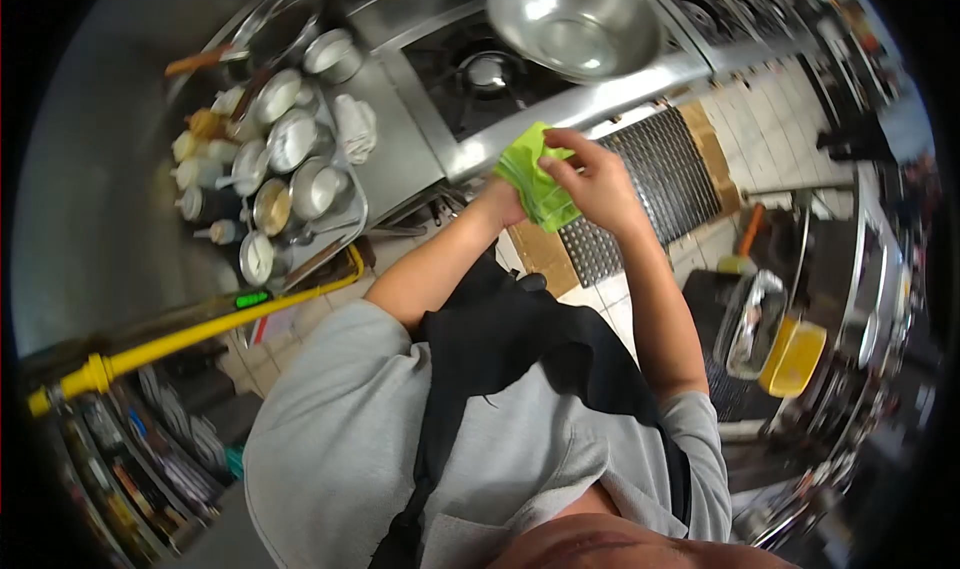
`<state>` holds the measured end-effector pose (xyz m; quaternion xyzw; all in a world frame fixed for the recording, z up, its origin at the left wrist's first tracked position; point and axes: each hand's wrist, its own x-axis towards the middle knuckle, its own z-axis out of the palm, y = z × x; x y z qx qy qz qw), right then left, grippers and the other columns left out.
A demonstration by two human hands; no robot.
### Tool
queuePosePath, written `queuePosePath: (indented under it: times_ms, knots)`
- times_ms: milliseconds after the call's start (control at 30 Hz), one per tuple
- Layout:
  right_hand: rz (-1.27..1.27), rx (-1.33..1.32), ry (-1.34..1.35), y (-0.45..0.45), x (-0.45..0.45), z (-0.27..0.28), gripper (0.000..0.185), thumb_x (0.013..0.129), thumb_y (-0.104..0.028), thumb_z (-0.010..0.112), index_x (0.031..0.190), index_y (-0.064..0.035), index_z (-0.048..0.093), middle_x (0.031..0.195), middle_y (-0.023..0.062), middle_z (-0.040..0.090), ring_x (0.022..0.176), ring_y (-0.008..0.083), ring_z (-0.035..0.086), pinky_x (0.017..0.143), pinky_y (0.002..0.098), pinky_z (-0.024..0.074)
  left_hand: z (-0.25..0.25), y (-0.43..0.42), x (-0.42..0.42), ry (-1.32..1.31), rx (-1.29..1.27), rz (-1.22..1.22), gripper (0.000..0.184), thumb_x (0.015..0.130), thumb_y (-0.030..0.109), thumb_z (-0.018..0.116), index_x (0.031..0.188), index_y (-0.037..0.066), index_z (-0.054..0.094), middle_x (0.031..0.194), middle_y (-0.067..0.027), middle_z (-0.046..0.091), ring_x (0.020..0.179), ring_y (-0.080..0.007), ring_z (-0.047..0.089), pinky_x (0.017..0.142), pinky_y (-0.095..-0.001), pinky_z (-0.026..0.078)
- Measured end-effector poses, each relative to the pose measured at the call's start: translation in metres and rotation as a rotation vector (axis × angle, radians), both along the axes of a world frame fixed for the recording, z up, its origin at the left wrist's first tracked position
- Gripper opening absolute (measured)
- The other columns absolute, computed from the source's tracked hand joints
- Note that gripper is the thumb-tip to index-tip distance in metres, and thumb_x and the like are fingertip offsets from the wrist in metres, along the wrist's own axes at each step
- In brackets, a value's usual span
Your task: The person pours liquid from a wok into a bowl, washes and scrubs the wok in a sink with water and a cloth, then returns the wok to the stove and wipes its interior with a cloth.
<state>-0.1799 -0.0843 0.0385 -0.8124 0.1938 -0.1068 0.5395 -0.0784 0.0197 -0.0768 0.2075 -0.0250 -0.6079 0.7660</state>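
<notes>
A bright green cloth (540,184) is bunched between my two hands, in front of the stove's front edge. My left hand (508,201) is mostly covered by it; the wrist and part of the hand show, and its fingers are hidden beneath the folds. From the right, my right hand (598,181) reaches over the cloth with thumb and fingers bent, their tips at its upper right edge. Beyond the hands, a large steel bowl (585,44) sits on the stove, beside a gas burner (488,72).
On the left counter stand several metal containers (293,141), squeeze bottles (200,174) and a folded white towel (355,129). A yellow pipe (200,334) runs along its front. A black perforated mat (655,189) covers the floor; a yellow container (795,357) stands at right.
</notes>
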Motion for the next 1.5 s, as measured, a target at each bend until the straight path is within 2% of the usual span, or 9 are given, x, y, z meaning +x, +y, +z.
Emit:
queuePosePath:
  times_ms: [200,500,633,733,900,1000,1133,1267,1500]
  knots:
    - [0.152,-0.223,-0.009,0.014,0.125,-0.004,0.039,0.086,-0.024,0.072,0.120,-0.0069,0.065,0.096,0.0081,0.071,0.082,0.0176,0.067,0.075,0.0314,0.0533,-0.015,0.116,0.037,0.210,0.127,0.280,0.043,0.102,0.043,0.044,0.124,0.009,0.058,0.122,-0.0087,0.064,0.110,-0.0277,0.064,0.099,-0.0470,0.051]
    - [0.856,-0.770,0.113,0.138,0.333,-0.092,0.050,0.082,-0.034,0.070,0.128,-0.0143,0.059,0.132,0.0135,0.057,0.122,0.0328,0.055,0.098,0.0453,0.0480,0.036,0.204,0.042,0.002,0.337,0.908,0.044,0.102,0.042,0.044,0.127,0.008,0.057,0.129,-0.0099,0.062,0.119,-0.0281,0.058,0.104,-0.0463,0.046]
    - [0.816,-0.973,0.061,0.172,0.355,-0.147,0.067,0.079,-0.039,0.074,0.138,-0.0157,0.050,0.146,0.0160,0.043,0.140,0.0345,0.035,0.102,0.0582,0.0384,0.069,0.204,0.085,0.131,0.275,0.924,0.053,0.100,0.049,0.046,0.133,0.009,0.055,0.135,-0.0096,0.058,0.123,-0.0284,0.055,0.107,-0.0485,0.043]
    - [0.808,-0.971,-0.172,0.145,0.374,-0.168,0.060,0.079,-0.035,0.074,0.133,-0.0153,0.056,0.140,0.0129,0.049,0.130,0.0378,0.046,0.092,0.0502,0.0466,0.087,0.195,0.127,0.070,0.208,0.984,0.054,0.100,0.049,0.045,0.136,0.010,0.053,0.138,-0.0099,0.057,0.126,-0.0300,0.054,0.109,-0.0499,0.040]
    - [0.554,-0.335,0.058,0.075,0.398,-0.143,0.034,0.080,-0.023,0.068,0.109,-0.0069,0.064,0.113,0.0190,0.065,0.110,0.0328,0.061,0.089,0.0423,0.0501,0.151,0.174,0.220,0.014,0.040,1.022,0.055,0.101,0.045,0.043,0.139,0.006,0.051,0.143,-0.0144,0.052,0.131,-0.0352,0.049,0.115,-0.0530,0.033]
    - [0.496,-0.092,0.094,0.014,0.383,-0.064,0.050,0.075,-0.030,0.076,0.115,-0.0032,0.064,0.103,0.0223,0.069,0.098,0.0356,0.067,0.088,0.0412,0.0516,0.197,0.161,0.299,-0.158,-0.060,1.026,0.047,0.102,0.038,0.047,0.133,0.005,0.055,0.139,-0.0131,0.056,0.128,-0.0335,0.053,0.112,-0.0516,0.038]
    - [-0.007,0.537,-0.123,-0.066,0.356,0.042,0.040,0.086,-0.028,0.073,0.116,-0.0031,0.065,0.102,0.0050,0.071,0.093,0.0173,0.067,0.078,0.0302,0.0532,0.242,0.126,0.405,-0.375,0.234,1.295,0.045,0.104,0.039,0.044,0.132,0.006,0.055,0.135,-0.0108,0.058,0.123,-0.0300,0.056,0.106,-0.0470,0.045]
    - [-0.360,0.515,-0.312,-0.159,0.350,0.085,0.051,0.096,-0.033,0.059,0.134,-0.0008,0.047,0.129,0.0148,0.056,0.104,0.0262,0.065,0.070,0.0390,0.0646,0.228,0.106,0.515,-0.657,0.488,1.443,0.045,0.103,0.037,0.048,0.133,0.003,0.051,0.129,-0.0116,0.060,0.113,-0.0267,0.061,0.098,-0.0410,0.050]
    - [-0.438,0.297,-0.152,-0.253,0.399,0.058,0.047,0.095,-0.034,0.060,0.135,-0.0100,0.050,0.119,0.0086,0.062,0.098,0.0201,0.065,0.064,0.0325,0.0601,0.199,0.051,0.676,-1.583,1.171,1.327,0.048,0.099,0.047,0.049,0.118,0.004,0.060,0.107,-0.0215,0.068,0.104,-0.0392,0.063,0.090,-0.0459,0.047]
